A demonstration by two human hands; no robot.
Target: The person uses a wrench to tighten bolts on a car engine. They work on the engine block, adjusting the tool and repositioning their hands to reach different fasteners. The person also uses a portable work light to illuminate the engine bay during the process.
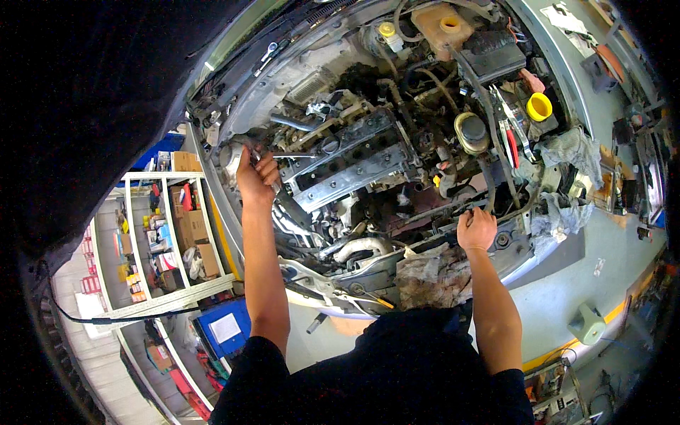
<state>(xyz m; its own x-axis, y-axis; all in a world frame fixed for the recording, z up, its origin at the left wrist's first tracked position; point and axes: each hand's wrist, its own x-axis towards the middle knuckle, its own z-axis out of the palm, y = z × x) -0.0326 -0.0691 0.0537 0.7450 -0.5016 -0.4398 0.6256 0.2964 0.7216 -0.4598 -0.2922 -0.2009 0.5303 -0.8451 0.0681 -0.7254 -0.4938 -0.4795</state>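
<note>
An opened engine bay lies before me, its long black-and-grey engine top (354, 164) in the middle. At the left end of the engine, my left hand (256, 176) is closed, fingers curled around the end of a slim metal tool (296, 155). The tool's straight shaft runs right, over the engine top; its far tip is hard to make out. My right hand (477, 230) is closed like a fist and rests on the front cross panel (506, 237), just below a dark hose (489, 185). Whatever lies under its fingers is hidden.
Red-handled pliers (510, 142), a yellow cup (539, 107) and grey rags (571, 153) lie along the bay's right side. A ratchet (266, 58) sits at the back edge. A dirty cloth (433, 276) covers the front panel. Shelving (127, 234) stands left.
</note>
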